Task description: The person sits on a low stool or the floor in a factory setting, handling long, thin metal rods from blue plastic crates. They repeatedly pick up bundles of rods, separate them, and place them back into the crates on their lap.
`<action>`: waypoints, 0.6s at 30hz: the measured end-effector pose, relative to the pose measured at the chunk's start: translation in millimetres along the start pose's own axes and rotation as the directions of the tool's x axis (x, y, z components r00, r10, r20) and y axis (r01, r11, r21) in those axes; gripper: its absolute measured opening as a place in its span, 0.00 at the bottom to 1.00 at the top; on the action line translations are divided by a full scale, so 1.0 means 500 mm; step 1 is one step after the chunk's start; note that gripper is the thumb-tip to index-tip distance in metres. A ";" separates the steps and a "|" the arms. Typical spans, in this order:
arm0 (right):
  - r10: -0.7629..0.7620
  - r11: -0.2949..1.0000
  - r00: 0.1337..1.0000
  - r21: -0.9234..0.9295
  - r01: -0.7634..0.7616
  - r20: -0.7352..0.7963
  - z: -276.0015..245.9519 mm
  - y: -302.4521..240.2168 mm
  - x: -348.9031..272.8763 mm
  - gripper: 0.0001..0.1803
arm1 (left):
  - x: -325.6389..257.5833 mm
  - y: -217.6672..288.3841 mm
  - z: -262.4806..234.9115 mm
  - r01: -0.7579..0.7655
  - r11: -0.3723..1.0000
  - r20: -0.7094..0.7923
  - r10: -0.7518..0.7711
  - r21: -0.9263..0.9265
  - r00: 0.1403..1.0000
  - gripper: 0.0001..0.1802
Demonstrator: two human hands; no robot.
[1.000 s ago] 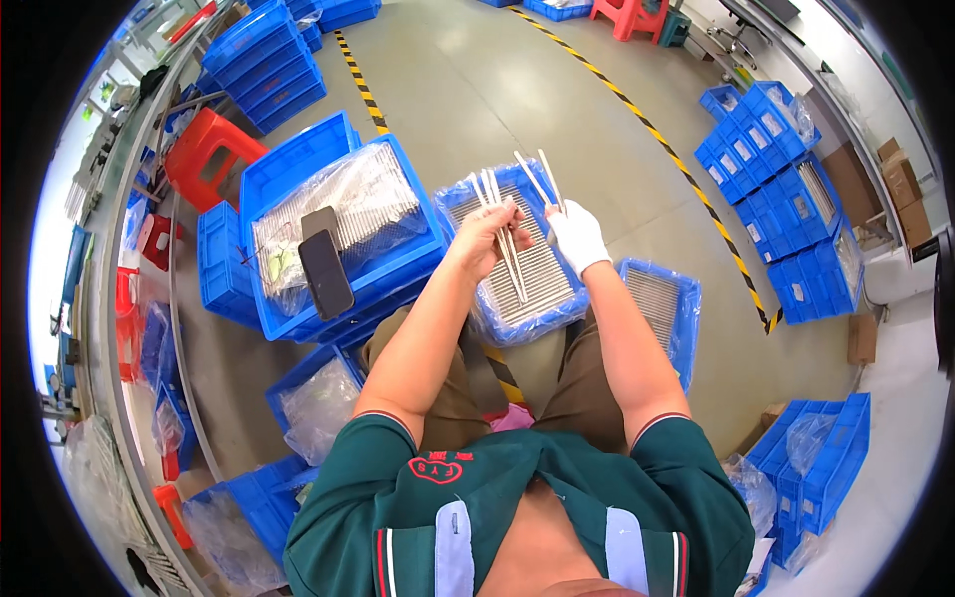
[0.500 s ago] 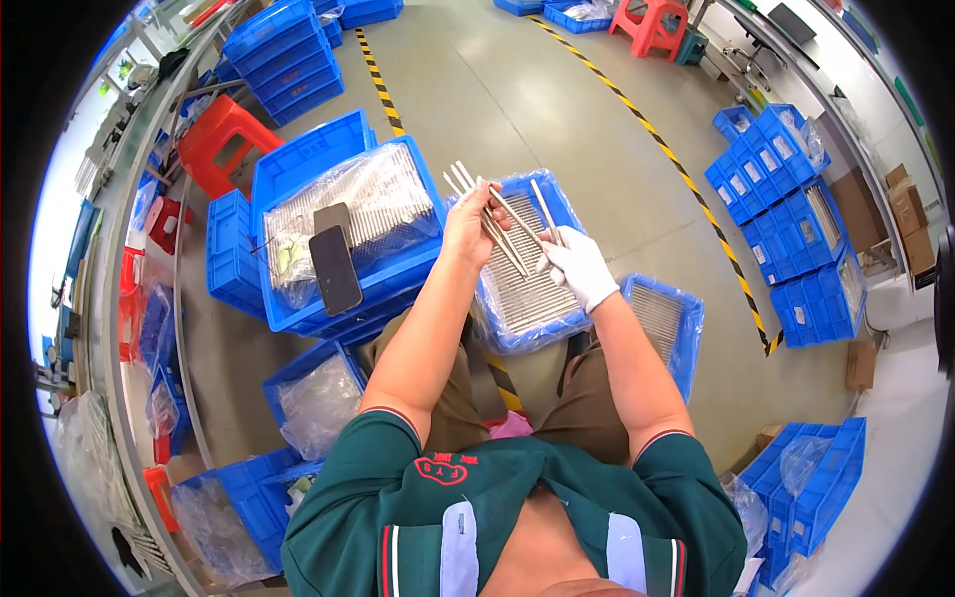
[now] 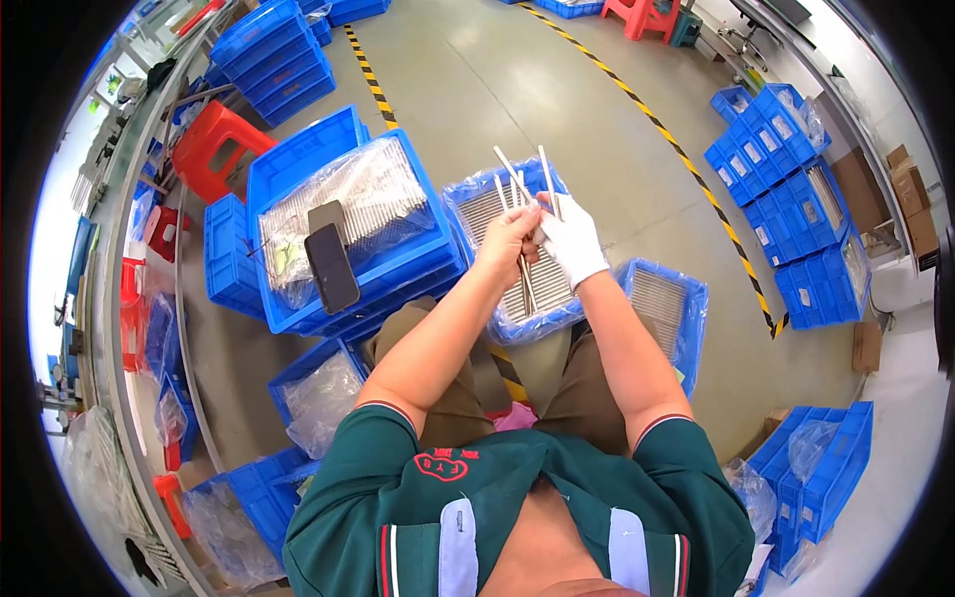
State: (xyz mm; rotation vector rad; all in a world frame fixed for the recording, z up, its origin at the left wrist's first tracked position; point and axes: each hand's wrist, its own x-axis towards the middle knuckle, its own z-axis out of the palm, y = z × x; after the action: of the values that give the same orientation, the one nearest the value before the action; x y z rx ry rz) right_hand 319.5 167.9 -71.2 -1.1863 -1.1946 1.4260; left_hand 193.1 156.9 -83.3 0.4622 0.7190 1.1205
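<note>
My bare left hand (image 3: 509, 244) is closed around several thin metal rods (image 3: 528, 296); their ends stick out above and below the fist. My right hand (image 3: 574, 242), in a white glove, is closed on a metal rod (image 3: 547, 171) that points up and away. Another rod (image 3: 510, 167) slants between the two hands, which meet at the fingers; which hand grips it I cannot tell. Both are above a blue crate (image 3: 460, 221) lined with clear plastic, where rows of similar rods lie side by side. Parts of these rows are hidden by my hands.
At left, a larger blue crate (image 3: 251, 179) holds a plastic-wrapped layer of rods, with a dark phone (image 3: 331, 274) on a stand above it. A smaller rod crate (image 3: 698, 310) is at right. Red stool (image 3: 211, 149), stacked crates (image 3: 274, 60) and shelving line the left.
My hands have come together, with the right hand moving up toward the left fist. The rods in the left hand now stand steeper. The whole view has shifted slightly.
</note>
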 end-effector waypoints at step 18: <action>-0.025 1.000 0.971 -0.009 0.023 -0.237 -0.085 0.034 0.109 0.13 | -0.027 -0.040 0.014 0.156 0.902 0.170 -0.241 0.402 0.956 0.12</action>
State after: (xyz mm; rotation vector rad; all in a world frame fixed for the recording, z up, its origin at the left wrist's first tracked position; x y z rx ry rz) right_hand 353.6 224.5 -97.3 -1.3020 -1.0440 1.2239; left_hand 208.0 137.1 -88.0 0.8139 0.7772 0.7190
